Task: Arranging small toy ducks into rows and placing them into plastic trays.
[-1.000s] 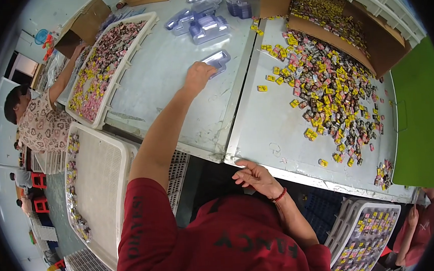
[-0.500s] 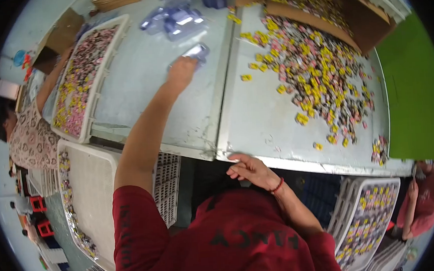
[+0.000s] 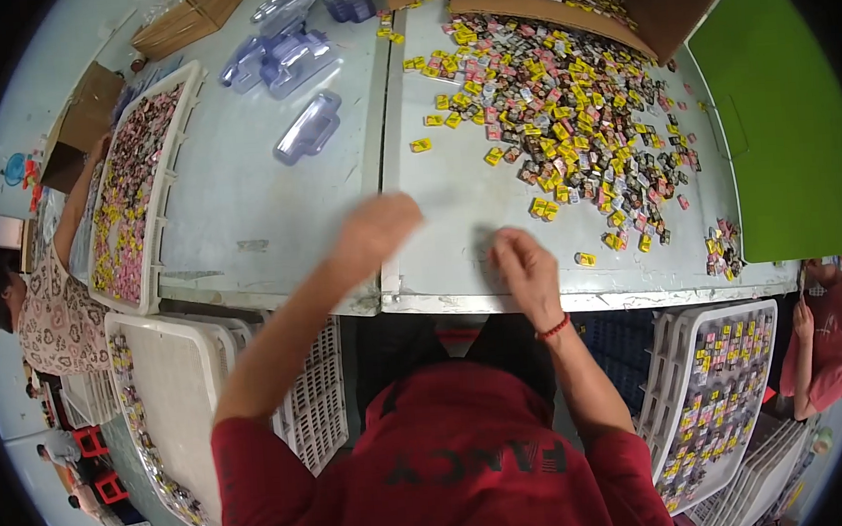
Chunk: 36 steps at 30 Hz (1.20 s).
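Observation:
My left hand [image 3: 379, 233] is over the near part of the table, by the seam between its two halves. It is smeared by motion, so its fingers do not show clearly. Farther off lies a clear bluish plastic blister shell [image 3: 307, 128], apart from that hand. My right hand [image 3: 527, 268], a red bead bracelet on its wrist, hovers at the table's near edge. Its fingers are curled together; whether anything is in them is hidden. Nearest to it is a wide pile of small wrapped pieces [image 3: 577, 133] in yellow, pink and dark colours.
More clear shells [image 3: 283, 61] are heaped at the back left. A cardboard box [image 3: 661, 12] of wrapped pieces lies tipped behind the pile. A white tray [image 3: 192, 76] of pieces stands left, near a co-worker [image 3: 62, 309]. Stacked crates [image 3: 777, 323] stand below right, beside another person [image 3: 830, 334].
My left hand has let go of the blister shell, which now lies on the table, and come back toward me. The right hand has risen from the table's edge and moved inward over the table.

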Motion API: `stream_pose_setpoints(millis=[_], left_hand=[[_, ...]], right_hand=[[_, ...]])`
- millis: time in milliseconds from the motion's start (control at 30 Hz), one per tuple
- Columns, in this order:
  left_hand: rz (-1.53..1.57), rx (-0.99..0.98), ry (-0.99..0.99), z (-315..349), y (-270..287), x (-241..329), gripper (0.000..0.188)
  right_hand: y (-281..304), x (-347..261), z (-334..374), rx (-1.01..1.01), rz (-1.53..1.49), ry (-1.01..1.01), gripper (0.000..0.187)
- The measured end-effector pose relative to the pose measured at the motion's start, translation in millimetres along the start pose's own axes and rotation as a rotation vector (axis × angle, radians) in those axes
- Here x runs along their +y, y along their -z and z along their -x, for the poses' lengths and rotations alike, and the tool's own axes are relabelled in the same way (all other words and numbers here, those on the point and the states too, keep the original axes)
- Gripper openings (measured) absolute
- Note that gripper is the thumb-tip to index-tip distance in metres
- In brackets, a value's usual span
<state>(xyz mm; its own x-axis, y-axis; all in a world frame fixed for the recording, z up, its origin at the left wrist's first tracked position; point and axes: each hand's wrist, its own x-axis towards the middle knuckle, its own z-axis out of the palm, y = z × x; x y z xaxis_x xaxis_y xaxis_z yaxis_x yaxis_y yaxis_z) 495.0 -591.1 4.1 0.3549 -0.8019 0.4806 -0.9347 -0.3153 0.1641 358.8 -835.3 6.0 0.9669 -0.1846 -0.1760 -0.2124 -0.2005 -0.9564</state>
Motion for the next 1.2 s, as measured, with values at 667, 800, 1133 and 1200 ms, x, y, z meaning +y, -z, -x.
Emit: stream_pose_setpoints(millis=[667,800,1133,1200], left_hand=[[0.211,0.001,0.262,-62,-59,-7,0.040],[0.296,0.012,0.389,-57,-34,-4,0.043],[0.317,-0.098,0.351,-68,-41,0,0.027],[0.317,-0.110,0.288,-69,-41,-2,0.028]], right_hand=[[-8,-5,-84,0.158,0.690,0.721,0.037],[22,8,-81,0.235,0.495,0.680,0.035],[33,-2,-74,0.403,0.868,0.693,0.029],[26,-7,-78,0.411,0.898,0.668,0.029]])
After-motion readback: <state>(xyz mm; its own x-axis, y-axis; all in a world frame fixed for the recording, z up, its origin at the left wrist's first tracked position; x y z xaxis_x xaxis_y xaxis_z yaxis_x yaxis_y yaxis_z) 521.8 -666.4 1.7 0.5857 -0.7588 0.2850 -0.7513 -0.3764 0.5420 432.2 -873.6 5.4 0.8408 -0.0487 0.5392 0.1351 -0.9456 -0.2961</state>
